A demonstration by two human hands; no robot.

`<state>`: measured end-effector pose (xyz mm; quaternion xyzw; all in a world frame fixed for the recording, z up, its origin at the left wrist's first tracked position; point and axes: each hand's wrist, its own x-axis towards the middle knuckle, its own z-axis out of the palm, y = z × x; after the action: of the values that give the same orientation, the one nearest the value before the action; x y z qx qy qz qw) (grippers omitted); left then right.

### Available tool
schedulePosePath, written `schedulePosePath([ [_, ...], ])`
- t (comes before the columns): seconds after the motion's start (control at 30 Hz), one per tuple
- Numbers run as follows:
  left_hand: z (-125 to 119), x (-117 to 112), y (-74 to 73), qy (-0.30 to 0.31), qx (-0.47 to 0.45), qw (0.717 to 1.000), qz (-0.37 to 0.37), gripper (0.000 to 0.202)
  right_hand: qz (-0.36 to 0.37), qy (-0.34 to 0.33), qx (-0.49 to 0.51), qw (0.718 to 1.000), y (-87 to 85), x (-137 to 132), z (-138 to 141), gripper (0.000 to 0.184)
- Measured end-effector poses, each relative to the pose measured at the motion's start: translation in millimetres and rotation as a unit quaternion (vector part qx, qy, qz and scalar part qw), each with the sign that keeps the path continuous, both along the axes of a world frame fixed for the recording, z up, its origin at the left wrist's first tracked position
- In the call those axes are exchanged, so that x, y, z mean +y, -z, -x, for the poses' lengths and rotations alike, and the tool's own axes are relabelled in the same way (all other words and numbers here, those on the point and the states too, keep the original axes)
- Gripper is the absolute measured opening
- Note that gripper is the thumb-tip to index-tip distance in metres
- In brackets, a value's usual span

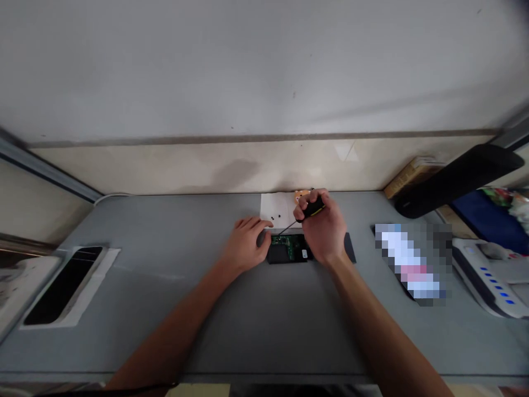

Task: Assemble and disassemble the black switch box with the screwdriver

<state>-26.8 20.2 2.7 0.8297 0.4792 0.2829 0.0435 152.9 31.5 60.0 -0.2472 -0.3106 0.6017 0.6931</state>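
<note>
Your right hand (pixel 320 226) is closed tight around a small screwdriver (pixel 313 208) with a black and yellow handle, and its thin shaft slants down and to the left. The tip ends at the top edge of a green circuit board (pixel 287 247), though it is too small to tell whether it touches a screw there. The board sits in a black case (pixel 278 255) lying flat on the grey counter (pixel 165 325), directly in front of you and between your hands. Your left hand (pixel 246 245) holds nothing, resting palm down with the fingers gently curved, right at the case's left edge. Just behind the case, a sheet of white paper (pixel 273 208) carries a few small black screws (pixel 278 218), with a small orange figure (pixel 301 195) at its far edge. A dark pad (pixel 349 247) sits just right of your right hand. Further left, a black tablet (pixel 63 285) lies on a white sheet (pixel 99 281). Off to the right are a blurred object (pixel 409 262), a white device with blue lights (pixel 491 275) and a black lamp head (pixel 458 179)
</note>
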Motion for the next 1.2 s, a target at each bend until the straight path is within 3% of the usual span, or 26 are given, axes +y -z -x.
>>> schedulePosePath([
  [0.37,0,3,6.4,0.055,-0.004,0.998,0.02,0.021,0.018,0.0,0.015,1.0,7.6,2,5,0.028],
  [1.2,0,2,6.1,0.075,0.011,0.997,0.007,0.025,0.062,0.014,0.037,0.997,11.5,7,3,0.026],
])
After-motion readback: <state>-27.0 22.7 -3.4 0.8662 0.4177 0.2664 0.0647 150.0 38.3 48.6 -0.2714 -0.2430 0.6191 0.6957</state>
